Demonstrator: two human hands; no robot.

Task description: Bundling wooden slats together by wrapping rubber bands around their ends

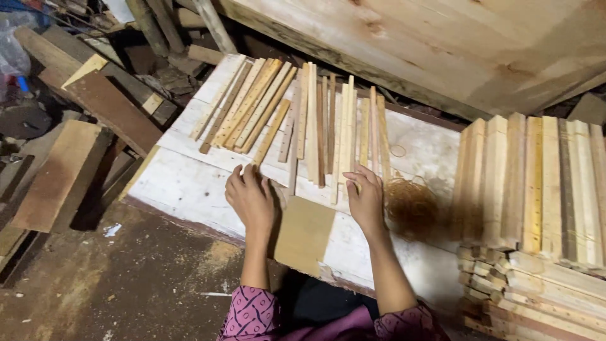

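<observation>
From the head camera I look down on a white-painted wooden board (189, 183) laid flat as a work surface, and I place everything against it. Across its far half lies a fan of thin pale wooden slats (303, 117), some yellowish, some reddish, loosely side by side and partly overlapping. My left hand (250, 197) rests on the board's near middle, fingers half curled and flat on the surface beside the near end of one slat; it grips nothing that I can see. My right hand (366, 201) sits to the right of it, fingers bent down onto the near ends of a few slats, pressing or pinching them; whether it has closed round one I cannot tell. Between the hands, at the board's near edge, lies a square tan cardboard-like sheet (304, 235).

Just right of the right hand, on the board, is a loose tangle of brown fibre or wire (413, 207). Beyond the board's right edge stands a stack of thicker pale wooden bars (536, 189) in layers.

As I judge it, the slats are light and loose: a sideways nudge from either hand could scatter the fan, and the tangle could snag on the fingers.

No box, tray or bin shows here; everything lies bare on the board.
</observation>
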